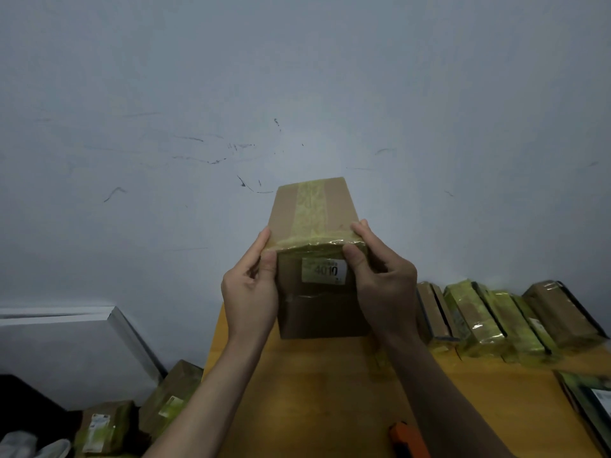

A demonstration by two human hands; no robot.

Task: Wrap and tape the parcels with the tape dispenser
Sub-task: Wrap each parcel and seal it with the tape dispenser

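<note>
A brown cardboard parcel (317, 305) stands on the far end of the yellow wooden table (317, 391), against the wall. Yellowish tape runs along its top and across its near top edge, and a white label reading 4010 is on its near face. My left hand (251, 292) grips the parcel's upper left corner, thumb on the near face. My right hand (380, 279) grips the upper right corner, thumb beside the label. An orange tape dispenser (408, 441) lies on the table at the bottom edge, partly cut off.
Several taped parcels (509, 322) stand in a row at the table's right. A dark flat item (591, 404) lies at the right edge. Two taped parcels (139, 411) and a white board (76, 355) sit low to the left of the table.
</note>
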